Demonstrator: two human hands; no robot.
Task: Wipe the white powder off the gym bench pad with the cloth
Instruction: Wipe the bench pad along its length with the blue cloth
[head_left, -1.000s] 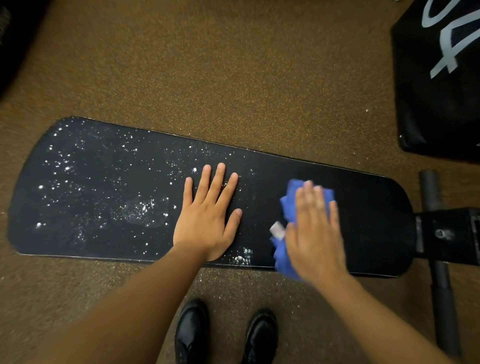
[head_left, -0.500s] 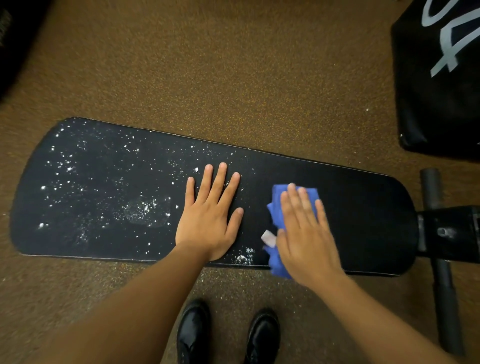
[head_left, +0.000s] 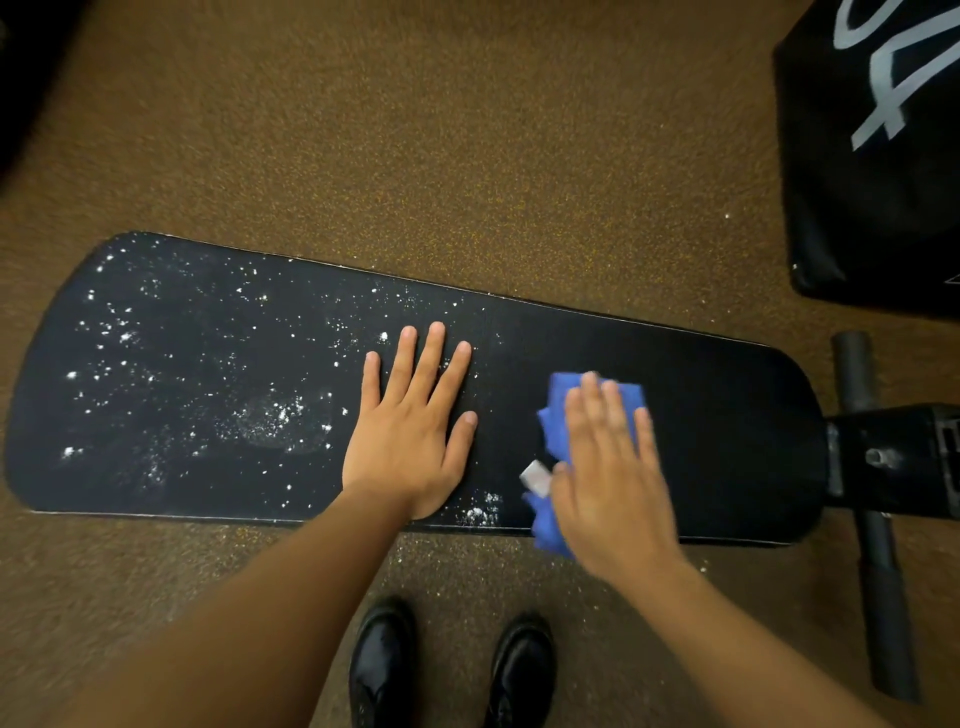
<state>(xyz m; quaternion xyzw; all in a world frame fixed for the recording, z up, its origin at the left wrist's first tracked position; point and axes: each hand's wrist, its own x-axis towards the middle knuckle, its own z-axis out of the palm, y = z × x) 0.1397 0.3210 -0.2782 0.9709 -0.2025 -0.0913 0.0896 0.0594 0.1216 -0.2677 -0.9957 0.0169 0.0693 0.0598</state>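
Note:
A long black bench pad (head_left: 727, 426) lies across the view. White powder (head_left: 275, 415) speckles its left half, and a small patch (head_left: 480, 512) sits near the front edge between my hands. My left hand (head_left: 410, 431) rests flat on the middle of the pad, fingers spread, holding nothing. My right hand (head_left: 608, 467) presses flat on a blue cloth (head_left: 558, 400) with a white tag, right of centre. The hand is blurred by motion. The pad's right part looks free of powder.
The bench's black metal frame and foot bar (head_left: 878, 519) stick out at the right end. A large black bag with white lettering (head_left: 878, 156) sits at the back right. My black shoes (head_left: 384, 665) stand on the brown speckled floor, where some powder lies scattered.
My right hand slid the cloth leftward along the pad, then a little back to the right. My left hand has stayed in place.

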